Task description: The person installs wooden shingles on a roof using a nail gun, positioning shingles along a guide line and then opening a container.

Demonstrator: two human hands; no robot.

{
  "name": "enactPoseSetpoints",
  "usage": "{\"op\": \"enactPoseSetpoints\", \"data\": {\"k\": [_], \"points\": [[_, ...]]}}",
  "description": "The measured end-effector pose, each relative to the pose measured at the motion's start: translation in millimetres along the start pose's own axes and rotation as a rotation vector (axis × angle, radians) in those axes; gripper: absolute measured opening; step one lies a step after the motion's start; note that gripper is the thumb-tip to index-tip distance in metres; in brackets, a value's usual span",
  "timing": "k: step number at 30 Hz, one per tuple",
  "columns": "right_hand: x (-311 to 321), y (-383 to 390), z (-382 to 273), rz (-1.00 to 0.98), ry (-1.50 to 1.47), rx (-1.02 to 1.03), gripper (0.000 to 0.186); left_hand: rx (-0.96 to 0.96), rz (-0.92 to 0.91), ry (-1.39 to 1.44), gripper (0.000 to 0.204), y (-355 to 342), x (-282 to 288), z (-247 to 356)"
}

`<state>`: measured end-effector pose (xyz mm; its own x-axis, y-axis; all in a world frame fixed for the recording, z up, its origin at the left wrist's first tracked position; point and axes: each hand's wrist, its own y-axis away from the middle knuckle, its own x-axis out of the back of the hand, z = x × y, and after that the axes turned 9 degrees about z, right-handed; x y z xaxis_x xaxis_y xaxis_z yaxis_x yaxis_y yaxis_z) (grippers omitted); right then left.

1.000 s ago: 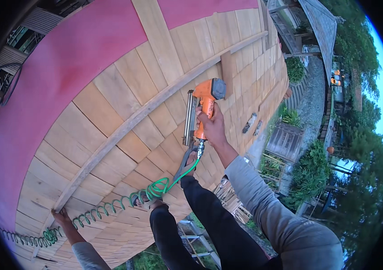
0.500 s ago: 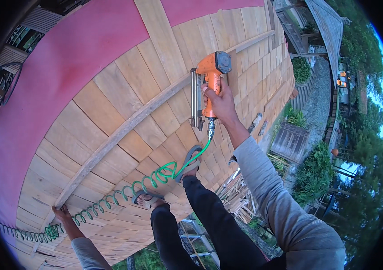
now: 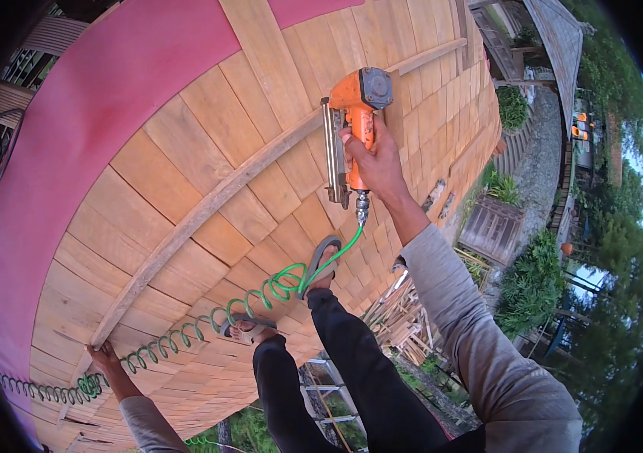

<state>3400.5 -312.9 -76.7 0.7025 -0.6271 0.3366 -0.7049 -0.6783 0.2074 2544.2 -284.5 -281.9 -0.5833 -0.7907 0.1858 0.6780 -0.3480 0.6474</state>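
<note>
My right hand [image 3: 376,162] is closed around the handle of an orange pneumatic nail gun [image 3: 359,92], held over the shingled roof. Its silver magazine [image 3: 333,151] runs alongside the handle, and a green coiled air hose [image 3: 284,283] leads from the fitting at its base. A long wooden batten [image 3: 208,204] lies across the wooden shingles [image 3: 186,143], passing behind the nail gun. Far to the left, my left hand [image 3: 105,357] grips the batten near its lower end, fingers partly hidden. Whether the gun's nose touches the wood cannot be told.
Pink sheeting [image 3: 110,128] borders the shingles at the upper left. A wide plank [image 3: 269,60] lies up the slope. My sandalled feet [image 3: 250,330] stand on the shingles. Below the roof edge are a ladder [image 3: 329,396], scrap wood [image 3: 401,325] and plants.
The nail gun and my right hand have shifted slightly upward and to the right in view. My left hand stays on the batten. The view has shifted a little.
</note>
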Motion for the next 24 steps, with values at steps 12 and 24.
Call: {"op": "enactPoseSetpoints", "data": {"k": [12, 24], "points": [[-1, -11, -10, -0.060, 0.113, -0.078, 0.028, -0.034, 0.021, 0.038, 0.044, -8, 7, 5], [7, -13, -1, -0.053, 0.234, -0.036, 0.028, 0.002, 0.089, 0.107, 0.045, 2, 0, 1]]}}
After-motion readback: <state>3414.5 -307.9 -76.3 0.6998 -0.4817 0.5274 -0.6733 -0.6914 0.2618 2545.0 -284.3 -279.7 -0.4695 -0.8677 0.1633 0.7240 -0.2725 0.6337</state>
